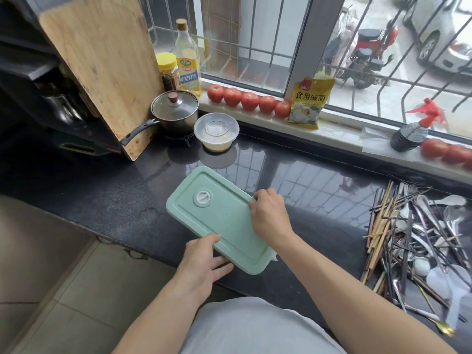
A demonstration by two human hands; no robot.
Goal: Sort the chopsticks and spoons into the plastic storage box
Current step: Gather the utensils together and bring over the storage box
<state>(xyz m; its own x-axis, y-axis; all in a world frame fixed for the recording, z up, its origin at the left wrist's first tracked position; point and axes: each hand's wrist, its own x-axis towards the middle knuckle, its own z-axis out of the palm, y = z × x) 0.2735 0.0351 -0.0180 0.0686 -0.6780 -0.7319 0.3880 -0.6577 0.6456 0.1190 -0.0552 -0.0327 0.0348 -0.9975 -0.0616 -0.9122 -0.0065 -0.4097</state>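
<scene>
The plastic storage box point(222, 221) lies on the dark counter point(102, 200) right in front of you, with its pale green lid point(204, 185) on it and the round white valve point(203, 198) facing up. Your left hand point(204, 261) holds the near edge of the box: the thumb lies on top of the lid and the fingers reach under the rim. Your right hand point(268, 213) grips the far long edge of the box, with the fingers curled over the lid's border (the fingertips are pressed on the rim). To the right of the box, well apart from it, the chopsticks point(380, 226) and the spoons point(439, 267) lie mixed in one loose heap on the counter. Behind the box stands a round clear container point(216, 131) with a lid, and just beside that, further from the box, a small pot point(175, 111) with a glass lid. Beyond the box, a row of tomatoes point(249, 100) sits on the windowsill point(339, 129).
</scene>
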